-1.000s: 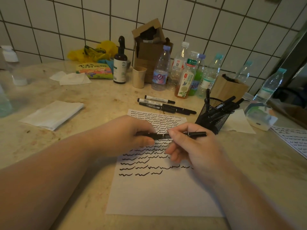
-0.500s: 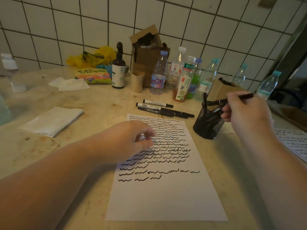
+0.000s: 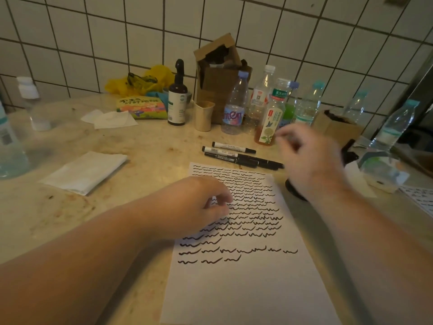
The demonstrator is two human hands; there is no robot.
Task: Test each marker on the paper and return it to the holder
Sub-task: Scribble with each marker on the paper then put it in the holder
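Observation:
A white paper with rows of black squiggles lies on the counter in front of me. My left hand rests on its upper left part, fingers loosely curled and holding nothing. My right hand hovers blurred in front of the black mesh holder, hiding most of it; its fingers hang loosely curled and look empty. Several black markers lie in a row on the counter just beyond the paper, left of my right hand. Dark marker ends show at the holder's right side.
Plastic bottles, a dark spray bottle, a paper cup and a cardboard box line the tiled wall. A folded tissue lies at left. A second scribbled sheet lies at the right edge.
My right hand carried the marker from over the paper to the holder, let it go, and has moved left, empty. My left hand released the marker and settled on the paper.

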